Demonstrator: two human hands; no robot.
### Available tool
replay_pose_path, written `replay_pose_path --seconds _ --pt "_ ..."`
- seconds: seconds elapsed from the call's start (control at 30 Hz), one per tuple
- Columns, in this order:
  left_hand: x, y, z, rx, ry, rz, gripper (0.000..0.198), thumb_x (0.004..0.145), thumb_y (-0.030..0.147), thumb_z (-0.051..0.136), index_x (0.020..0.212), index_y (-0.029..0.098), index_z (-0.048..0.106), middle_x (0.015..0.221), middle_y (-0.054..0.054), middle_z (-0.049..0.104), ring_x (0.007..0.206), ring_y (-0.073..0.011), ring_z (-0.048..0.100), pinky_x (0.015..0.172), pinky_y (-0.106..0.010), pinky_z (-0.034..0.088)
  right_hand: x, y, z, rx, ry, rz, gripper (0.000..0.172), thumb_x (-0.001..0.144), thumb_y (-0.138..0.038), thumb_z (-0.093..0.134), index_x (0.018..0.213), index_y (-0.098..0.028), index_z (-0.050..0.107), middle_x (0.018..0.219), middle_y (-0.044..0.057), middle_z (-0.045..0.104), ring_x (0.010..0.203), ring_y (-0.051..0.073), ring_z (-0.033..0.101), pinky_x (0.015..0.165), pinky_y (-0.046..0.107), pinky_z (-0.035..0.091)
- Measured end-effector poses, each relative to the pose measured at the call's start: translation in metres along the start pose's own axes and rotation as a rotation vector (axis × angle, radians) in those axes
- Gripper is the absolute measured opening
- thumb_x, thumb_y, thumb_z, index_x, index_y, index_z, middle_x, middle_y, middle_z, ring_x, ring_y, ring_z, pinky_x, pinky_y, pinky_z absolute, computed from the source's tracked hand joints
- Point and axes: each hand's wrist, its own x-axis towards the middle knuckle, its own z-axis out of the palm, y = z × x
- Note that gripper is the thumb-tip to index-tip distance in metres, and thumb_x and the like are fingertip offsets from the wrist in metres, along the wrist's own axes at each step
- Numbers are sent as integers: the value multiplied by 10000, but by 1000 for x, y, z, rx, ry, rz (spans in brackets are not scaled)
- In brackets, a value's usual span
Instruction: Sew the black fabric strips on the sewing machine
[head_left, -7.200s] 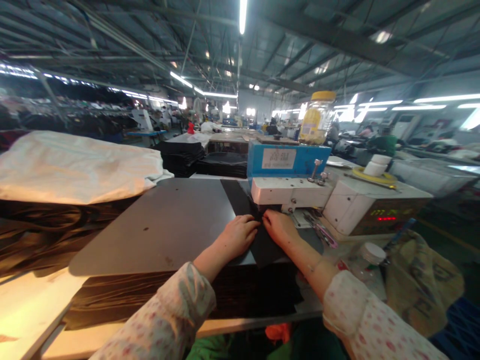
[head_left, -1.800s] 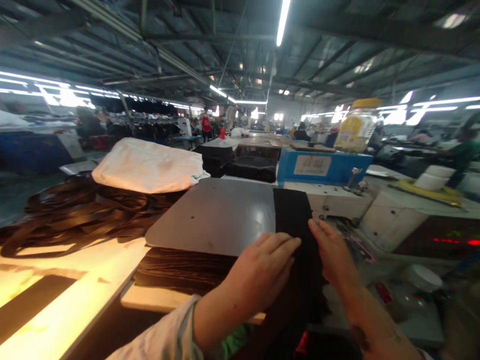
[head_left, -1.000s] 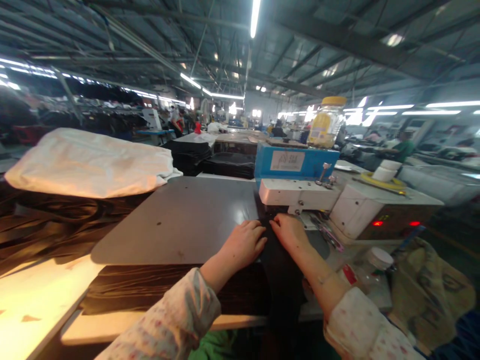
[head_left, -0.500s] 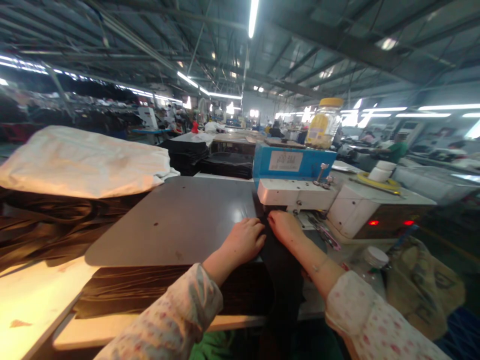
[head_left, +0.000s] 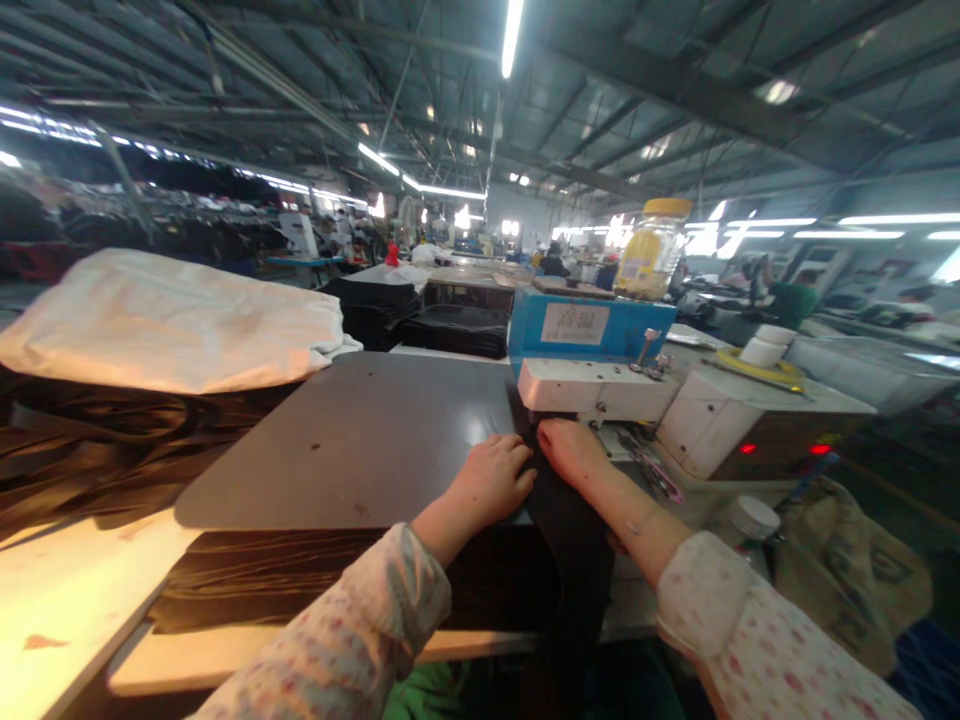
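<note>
Head view: left hand (head_left: 491, 480) and right hand (head_left: 574, 455), fingers flat, not gripping, press black cloth strip (head_left: 574, 540) at sewing machine (head_left: 600, 385), frame centre. Most of strip hangs off table (head_left: 360, 440), likely unsewn.

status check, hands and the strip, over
Left hand and right hand flat on black strip, fingertips at machine head. Strip hangs off table edge. Nothing seen between hands and head.
</note>
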Motion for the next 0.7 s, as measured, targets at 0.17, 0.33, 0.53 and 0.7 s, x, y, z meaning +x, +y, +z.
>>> replay_pose_path --seconds 0.17,0.33,0.53,0.7 --pt "2 -4 4 9 16 11 265 828 283 438 1016 158 578 1045 -70 568 951 -208 505 856 -326 406 2 -1 1 -9 9 29 221 836 -211 379 830 -165 595 849 70 650 737 171 602 601 252 381" --pt "4 -8 6 13 32 11 257 835 260 425 1009 158 585 1045 -72 569 957 -201 505 866 -318 401 1 1 7 35 38 69 201 830 -250 407 810 -179 594 831 55 657 735 163 601 597 244 372" --pt "4 -12 11 10 45 25 275 844 282 415 1039 166 570 1068 -74 554 972 -200 499 868 -320 398 -3 3 16 94 59 104 201 828 -262 415 810 -187 601 817 47 662 743 150 596 619 232 365" --pt "3 -12 9 9 35 34 278 846 281 413 1049 173 569 1078 -77 549 974 -196 501 868 -323 397 -4 3 15 121 51 102 200 832 -253 413 831 -182 600 851 51 658 778 146 591 658 232 368"
